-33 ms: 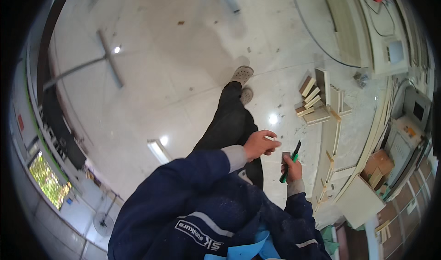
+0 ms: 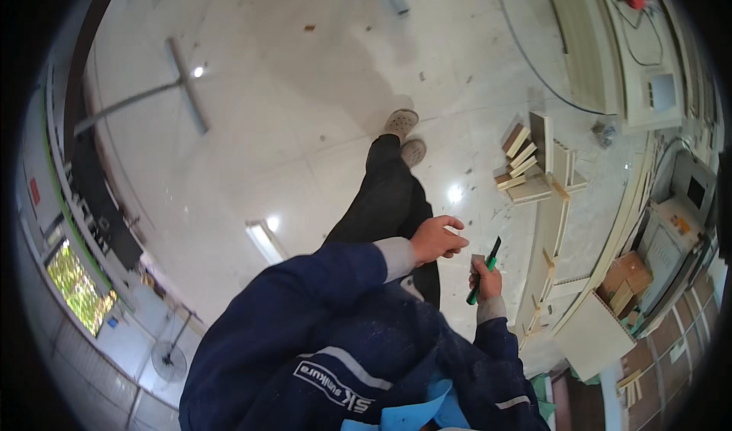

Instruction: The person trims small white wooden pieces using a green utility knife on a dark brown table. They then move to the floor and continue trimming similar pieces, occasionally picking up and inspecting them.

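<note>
My right hand point(image 2: 489, 280) is closed round a green utility knife point(image 2: 492, 264) with a dark blade, which points up and away from me. A small flat grey-brown piece point(image 2: 476, 260) shows at the thumb of the same hand. To its left, at about the same height, my left hand point(image 2: 436, 240) reaches in front of my dark trousers. Its thumb and forefinger stand apart, and I make out nothing between them. A short gap separates the two hands.
Cut panel pieces point(image 2: 522, 160) lie in a pile on the floor at the right. Long pale panels point(image 2: 550, 225) run beside them, near a grey machine case point(image 2: 671, 237). A metal bar point(image 2: 265, 242) lies left of my legs; a fan point(image 2: 168, 360) stands lower left.
The whole view has shifted slightly. Both hands keep nearly the same pose, and the knife stays in my right hand.
</note>
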A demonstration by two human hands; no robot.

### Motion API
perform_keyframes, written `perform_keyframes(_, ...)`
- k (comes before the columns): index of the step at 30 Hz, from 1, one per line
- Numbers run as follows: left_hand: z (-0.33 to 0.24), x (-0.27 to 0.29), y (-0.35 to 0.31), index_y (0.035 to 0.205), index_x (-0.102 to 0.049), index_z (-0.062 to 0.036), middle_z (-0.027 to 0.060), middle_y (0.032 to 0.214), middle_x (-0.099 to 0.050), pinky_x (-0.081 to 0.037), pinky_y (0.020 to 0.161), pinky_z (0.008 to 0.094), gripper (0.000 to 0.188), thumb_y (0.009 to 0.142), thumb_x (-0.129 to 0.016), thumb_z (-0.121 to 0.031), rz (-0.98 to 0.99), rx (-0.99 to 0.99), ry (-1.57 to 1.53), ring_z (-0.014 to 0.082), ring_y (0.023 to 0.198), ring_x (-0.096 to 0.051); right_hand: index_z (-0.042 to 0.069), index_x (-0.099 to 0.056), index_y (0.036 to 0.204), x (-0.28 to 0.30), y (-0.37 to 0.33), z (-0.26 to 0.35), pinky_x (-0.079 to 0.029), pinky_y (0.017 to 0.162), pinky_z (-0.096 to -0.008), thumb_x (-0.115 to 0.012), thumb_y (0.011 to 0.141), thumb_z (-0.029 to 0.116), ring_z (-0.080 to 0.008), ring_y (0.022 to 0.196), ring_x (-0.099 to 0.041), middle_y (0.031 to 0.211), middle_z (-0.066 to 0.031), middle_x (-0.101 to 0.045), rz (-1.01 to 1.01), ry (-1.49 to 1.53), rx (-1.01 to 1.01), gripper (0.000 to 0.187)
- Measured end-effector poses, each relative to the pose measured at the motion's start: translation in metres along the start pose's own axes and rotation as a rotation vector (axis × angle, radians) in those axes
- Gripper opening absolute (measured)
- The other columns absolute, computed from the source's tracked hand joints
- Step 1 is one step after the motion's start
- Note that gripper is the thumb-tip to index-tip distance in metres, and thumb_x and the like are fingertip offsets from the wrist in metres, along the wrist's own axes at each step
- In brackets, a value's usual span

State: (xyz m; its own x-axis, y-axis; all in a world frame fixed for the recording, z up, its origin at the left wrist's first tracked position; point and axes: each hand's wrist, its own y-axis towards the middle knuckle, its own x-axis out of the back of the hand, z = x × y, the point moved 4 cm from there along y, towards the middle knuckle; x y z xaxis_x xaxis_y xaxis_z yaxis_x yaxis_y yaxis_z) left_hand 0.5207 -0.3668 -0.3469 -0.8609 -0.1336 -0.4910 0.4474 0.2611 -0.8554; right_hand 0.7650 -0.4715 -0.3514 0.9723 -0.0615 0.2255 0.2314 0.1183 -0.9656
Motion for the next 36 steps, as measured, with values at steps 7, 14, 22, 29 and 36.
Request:
perform_keyframes(7,0.023,0.017,-0.022,0.121,-0.068,0.0057,0.0119,0.092,-0.076,-0.058,0.075,0.0316,0.039,0.095,-0.074,-0.022,0.131,-0.215,0.408,0.0153,0.081,-0.072,0.004,-0.072,0.106,0.030,0.003,-0.092,-0.047,0.043,-0.0340,-0.070,0.094,0.026,-0.0203,0.056,-0.069,0.075,-0.0097,-0.072,-0.042,-0.501,-0.135,0.025)
perform_keyframes(14,-0.013,0.095,-0.053,0.125,-0.069,0.0011,0.0079,0.093,-0.075,-0.055,0.080,0.0313,0.041,0.098,-0.072,-0.030,-0.144,-0.421,0.420,0.0135,0.085,-0.070,0.004,-0.067,0.095,-0.043,0.011,0.011,-0.046,0.044,-0.0312,-0.074,0.094,0.028,-0.0175,0.054,-0.064,0.073,-0.0080,-0.069,-0.039,-0.310,0.181,0.025)
perform_keyframes(22,0.035,0.399,0.060,0.119,-0.070,0.0020,0.0089,0.103,-0.075,-0.056,0.079,0.0315,0.036,0.098,-0.072,-0.028,-0.731,-0.207,0.030,0.0164,0.089,-0.069,0.009,-0.062,0.091,-0.116,0.080,-0.012,-0.042,0.048,-0.0272,-0.076,0.097,0.037,-0.0116,0.054,-0.055,0.071,-0.0029,-0.062,-0.226,-0.047,0.238,0.032)
perform_keyframes(29,0.125,0.639,0.194,0.123,-0.072,-0.0045,0.0121,0.098,-0.079,-0.057,0.086,0.0378,0.039,0.097,-0.065,-0.033,-1.103,-0.019,0.632,0.0247,0.087,-0.076,0.006,-0.067,0.100,-0.036,0.215,-0.086,-0.045,0.049,-0.0292,-0.074,0.096,0.030,-0.0117,0.056,-0.057,0.073,-0.0024,-0.063,-0.574,-0.454,0.276,0.025)
perform_keyframes(36,0.204,0.798,0.367,0.147,-0.051,-0.0067,0.0107,0.144,-0.059,-0.036,0.118,0.0393,0.046,0.112,-0.041,-0.034,-0.851,-0.045,0.968,0.0203,0.132,-0.056,0.006,-0.069,0.106,0.006,0.352,-0.057,-0.047,0.059,-0.0263,-0.072,0.098,0.026,-0.0100,0.070,-0.060,0.082,0.0013,-0.066,-0.637,-0.354,0.522,0.022)
